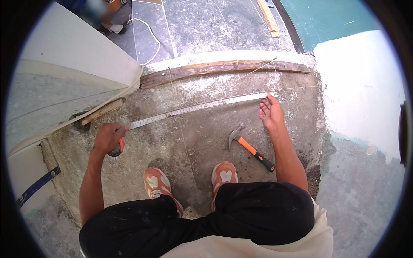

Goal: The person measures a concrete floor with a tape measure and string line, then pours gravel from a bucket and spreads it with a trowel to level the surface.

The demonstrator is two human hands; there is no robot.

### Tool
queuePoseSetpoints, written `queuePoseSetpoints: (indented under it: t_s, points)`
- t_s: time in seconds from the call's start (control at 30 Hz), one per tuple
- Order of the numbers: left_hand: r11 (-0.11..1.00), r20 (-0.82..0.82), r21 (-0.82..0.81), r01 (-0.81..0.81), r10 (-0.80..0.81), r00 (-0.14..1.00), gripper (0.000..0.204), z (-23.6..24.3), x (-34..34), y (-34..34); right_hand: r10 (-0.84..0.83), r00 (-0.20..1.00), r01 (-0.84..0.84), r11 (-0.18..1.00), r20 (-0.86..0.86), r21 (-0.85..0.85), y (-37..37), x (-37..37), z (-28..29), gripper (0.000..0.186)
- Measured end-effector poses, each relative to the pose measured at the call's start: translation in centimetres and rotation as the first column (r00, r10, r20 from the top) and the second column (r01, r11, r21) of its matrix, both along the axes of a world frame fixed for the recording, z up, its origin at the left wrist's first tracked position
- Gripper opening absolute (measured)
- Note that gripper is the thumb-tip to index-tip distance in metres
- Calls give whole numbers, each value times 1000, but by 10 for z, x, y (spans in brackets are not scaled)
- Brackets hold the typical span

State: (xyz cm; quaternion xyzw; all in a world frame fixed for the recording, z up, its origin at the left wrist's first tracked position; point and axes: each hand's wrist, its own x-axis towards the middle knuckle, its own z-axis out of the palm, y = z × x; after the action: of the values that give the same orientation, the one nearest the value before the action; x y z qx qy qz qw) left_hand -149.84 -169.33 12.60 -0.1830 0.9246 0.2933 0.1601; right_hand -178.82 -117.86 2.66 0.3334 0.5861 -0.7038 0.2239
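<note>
A white tape measure blade [193,109] stretches across the rough concrete floor between my two hands. My left hand [109,136] is closed round the tape measure case [117,148], of which a red and dark part shows below the fingers. At the blade's far right end, my right hand [272,112] pinches the tip between thumb and forefinger, its other fingers loosely curled. A claw hammer [251,148] with an orange and black handle lies on the floor just left of my right forearm, touching neither hand.
A long wooden strip [223,67] lies beyond the tape, with thin strings near it. A short wood piece [103,112] rests by the left wall. A blue level [38,185] leans at far left. A white cable [152,36] runs along the wall corner. Another person [97,13] is at upper left.
</note>
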Motion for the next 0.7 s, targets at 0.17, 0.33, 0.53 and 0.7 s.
queuePoseSetpoints:
  t_s: [0.17,0.33,0.53,0.7]
  points:
    - [999,-13,-3,32,-32,999,38,2,-6,3,-12,1000,12,1000,8,-6,6,-5,0,25]
    - [1000,7,-7,29,-29,1000,38,-1,0,0,-12,1000,12,1000,19,-9,1,-8,-4,26]
    - [999,38,-35,37,-36,999,42,-5,-5,-3,23,1000,-22,999,19,-45,20,-8,-14,32]
    - [1000,50,-19,0,1,999,40,3,1,-4,-25,998,28,998,50,-59,9,-6,-11,29]
